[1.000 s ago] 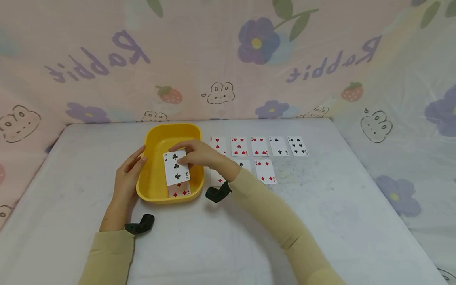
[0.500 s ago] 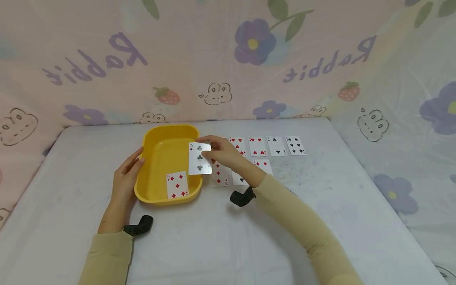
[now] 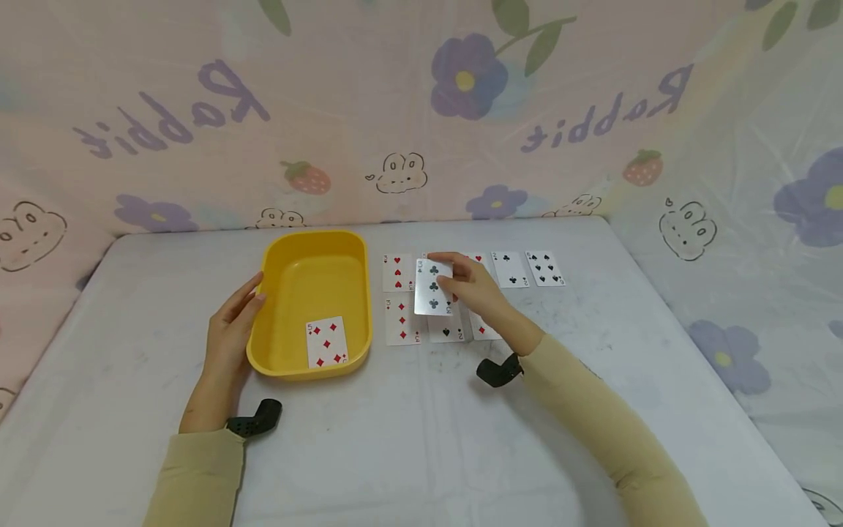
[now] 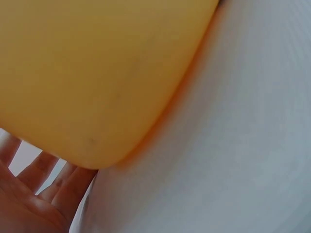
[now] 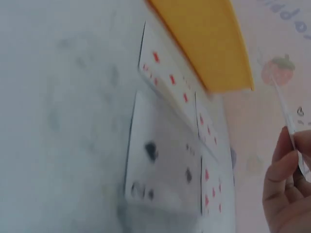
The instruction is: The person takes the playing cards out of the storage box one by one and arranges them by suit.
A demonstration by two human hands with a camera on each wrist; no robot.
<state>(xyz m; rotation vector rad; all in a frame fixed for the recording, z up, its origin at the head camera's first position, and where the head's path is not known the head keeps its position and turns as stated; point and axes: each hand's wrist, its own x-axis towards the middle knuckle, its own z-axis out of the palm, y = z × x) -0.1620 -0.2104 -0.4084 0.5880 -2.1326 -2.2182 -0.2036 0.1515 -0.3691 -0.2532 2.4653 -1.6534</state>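
Note:
My right hand [image 3: 477,293] pinches a three of clubs playing card [image 3: 424,304] between thumb and fingers, above the laid-out cards. In the right wrist view the card [image 5: 283,104] shows nearly edge-on. My left hand [image 3: 225,333] rests its fairly straight fingers against the left side of a yellow plastic tray [image 3: 316,282]. The left wrist view has these fingers [image 4: 73,191] touching the tray's outer wall [image 4: 97,97]. Inside the tray, near its front, a five of diamonds [image 3: 327,342] lies face up.
Right of the tray, cards lie face up in two rows. The back row includes a three of hearts [image 3: 396,273], two of clubs [image 3: 508,269] and six of spades [image 3: 545,269]. A three of diamonds [image 3: 402,320] and two of spades [image 3: 437,333] are in front. The held card overlaps several.
My right hand has carried the three of clubs out of the tray, rightward over the rows, uncovering the five of diamonds. The left hand has stayed at the tray's side.

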